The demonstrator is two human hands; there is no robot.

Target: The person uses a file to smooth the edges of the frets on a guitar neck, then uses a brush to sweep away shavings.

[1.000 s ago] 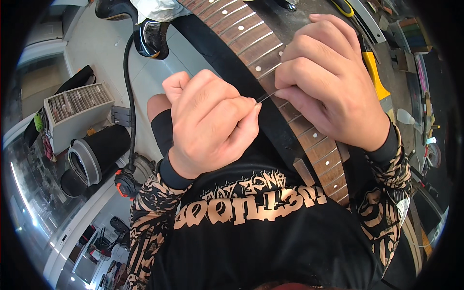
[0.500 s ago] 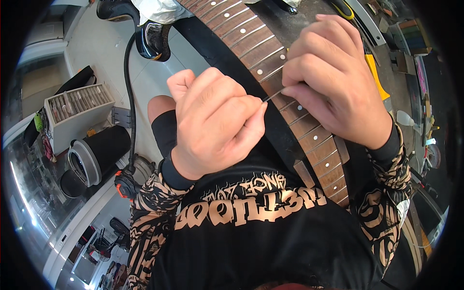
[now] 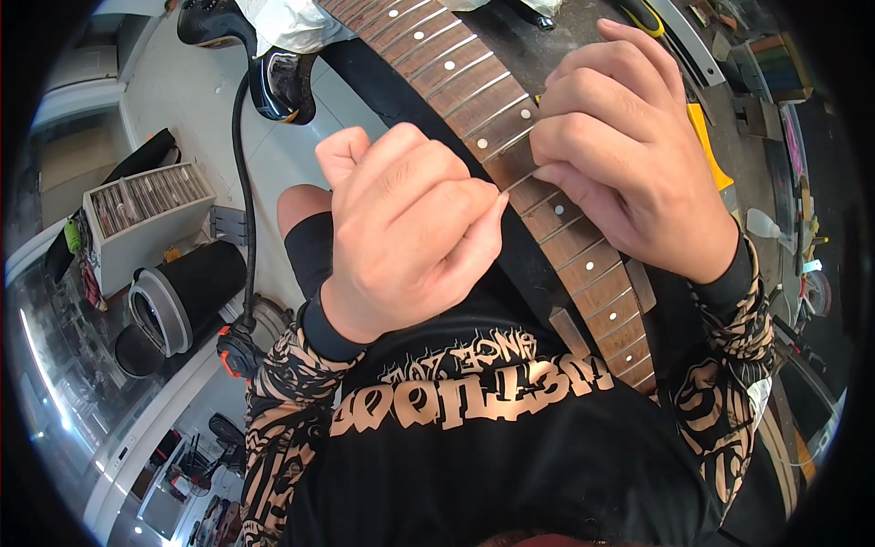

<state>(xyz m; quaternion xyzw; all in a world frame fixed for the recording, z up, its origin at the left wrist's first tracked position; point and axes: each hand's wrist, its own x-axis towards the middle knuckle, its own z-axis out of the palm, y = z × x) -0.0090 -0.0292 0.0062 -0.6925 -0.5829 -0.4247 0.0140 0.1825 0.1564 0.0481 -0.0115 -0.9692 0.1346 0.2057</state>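
A guitar neck [image 3: 571, 244] with a brown fretboard, pale round dots and bright metal frets runs diagonally across the view. My left hand [image 3: 410, 228] is closed beside the neck's left edge, thumb and forefinger pinched together. Opposite it, my right hand [image 3: 629, 155] is curled over the right edge, with thumb and forefinger pinched too. A thin strip [image 3: 521, 183], fine as wire, spans the fretboard between the two pinches. Its ends are hidden in my fingers, and I cannot make out its exact kind.
A glossy black guitar body [image 3: 284, 82] lies at the upper left, near white crumpled wrapping [image 3: 296, 27]. A black cable [image 3: 239, 182] hangs left of it. Beyond my right hand lies a yellow tool [image 3: 709, 146]. A box of flat packets [image 3: 150, 201] and a black bin [image 3: 196, 287] stand left.
The guitar neck and body have shifted slightly left and toward me. My left hand has edged right, so less of the thin strip shows; my right hand is nearly still.
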